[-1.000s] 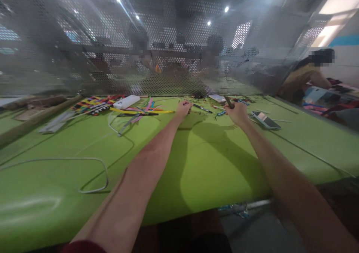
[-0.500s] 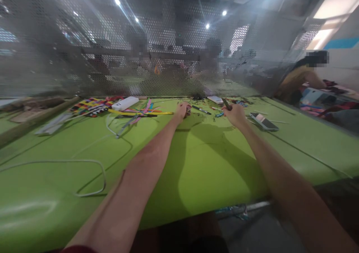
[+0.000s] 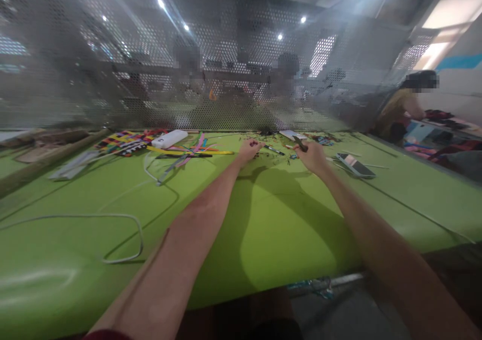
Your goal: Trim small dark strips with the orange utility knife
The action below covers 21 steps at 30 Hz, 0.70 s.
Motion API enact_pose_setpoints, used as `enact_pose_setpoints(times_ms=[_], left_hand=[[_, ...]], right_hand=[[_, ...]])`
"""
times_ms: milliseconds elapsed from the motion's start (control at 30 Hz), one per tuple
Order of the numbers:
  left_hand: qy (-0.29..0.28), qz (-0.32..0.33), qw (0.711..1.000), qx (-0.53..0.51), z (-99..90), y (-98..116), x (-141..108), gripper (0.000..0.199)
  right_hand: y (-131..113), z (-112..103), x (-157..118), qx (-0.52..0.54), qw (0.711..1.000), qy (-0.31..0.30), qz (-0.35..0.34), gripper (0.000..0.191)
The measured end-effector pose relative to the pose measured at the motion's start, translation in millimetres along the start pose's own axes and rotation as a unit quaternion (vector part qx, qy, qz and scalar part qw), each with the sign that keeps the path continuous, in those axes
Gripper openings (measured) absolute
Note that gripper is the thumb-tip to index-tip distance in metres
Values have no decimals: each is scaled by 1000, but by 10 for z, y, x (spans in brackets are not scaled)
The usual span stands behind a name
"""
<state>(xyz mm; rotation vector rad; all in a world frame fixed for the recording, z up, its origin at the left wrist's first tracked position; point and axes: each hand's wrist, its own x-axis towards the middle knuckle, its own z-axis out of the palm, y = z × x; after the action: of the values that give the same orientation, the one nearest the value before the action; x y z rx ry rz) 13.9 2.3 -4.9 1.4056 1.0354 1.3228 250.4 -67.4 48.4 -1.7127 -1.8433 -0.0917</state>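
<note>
Over the far middle of the green tabletop (image 3: 286,219), my left hand (image 3: 248,150) is closed with curled fingers. A small patterned bit shows at its fingertips, too small to name. A short way to the right, my right hand (image 3: 313,155) is closed around a dark slim tool (image 3: 300,143), its tip pointing up and to the left. Between the two hands lies a black and white pen (image 3: 274,150). A small blue patterned piece (image 3: 293,156) rests near my right fingers.
Left of my hands lie coloured strips (image 3: 188,154), a white box-like device (image 3: 170,139), a colourful woven piece (image 3: 122,141) and a white cable (image 3: 141,239). On the right is a phone (image 3: 356,165). A perforated metal screen (image 3: 233,99) stands behind; another person (image 3: 399,104) is at far right.
My left hand has turned and lifted slightly, so the small brownish patterned piece beside it is now mostly hidden. My right hand has shifted slightly left with the dark tool tilting.
</note>
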Motion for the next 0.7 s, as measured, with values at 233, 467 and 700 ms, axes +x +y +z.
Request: enact_pose_setpoints(times_ms=[233,467,700], left_hand=[[20,28,998,52,21,-4,1,25],[14,-20,1000,-16,-2,-15,18,17],[10,-80,989,-122,-105,48,-14,9]], right_hand=[[-25,-39,-10,10,1000,-3,5,29],[-33,-17,-3,17,1000,1,7,28],[-56,-39,-9,22,1000,-7,17,28]])
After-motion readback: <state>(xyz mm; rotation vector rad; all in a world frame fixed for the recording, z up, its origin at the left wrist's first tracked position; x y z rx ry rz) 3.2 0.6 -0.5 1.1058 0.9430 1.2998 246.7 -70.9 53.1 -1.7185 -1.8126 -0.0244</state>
